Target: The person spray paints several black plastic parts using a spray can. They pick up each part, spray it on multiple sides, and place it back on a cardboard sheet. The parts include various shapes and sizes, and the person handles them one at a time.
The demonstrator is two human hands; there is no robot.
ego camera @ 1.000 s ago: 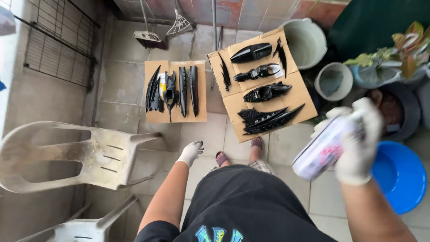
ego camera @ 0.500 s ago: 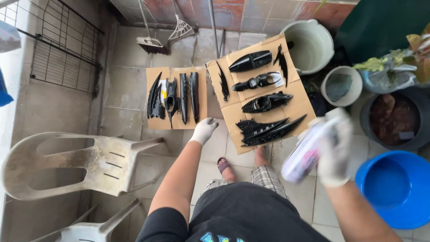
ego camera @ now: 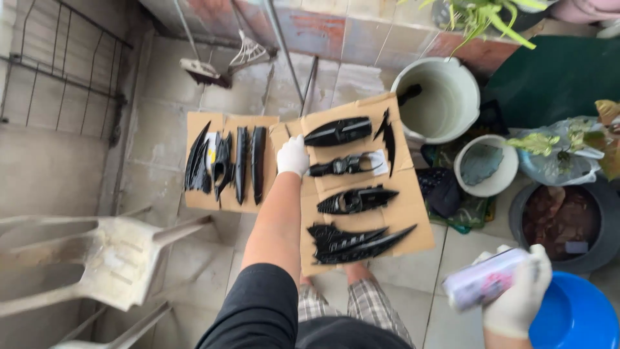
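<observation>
Two sheets of brown cardboard lie on the tiled floor, a small one and a larger one. Glossy black plastic trim parts rest on both: long strips on the small sheet and several shaped pieces on the large one. My left hand, in a white glove, reaches down to the left edge of the large cardboard, beside a black piece. My right hand, also gloved, holds a pale spray can low at the right, off the cardboard.
An overturned white plastic chair lies at the left. A pale bucket, a smaller tub, a dark pot of soil, a blue basin and potted plants crowd the right. Brushes lean on the far wall.
My left hand has gone forward from near my feet to the large cardboard's edge. My right hand with the can has dropped lower and to the right.
</observation>
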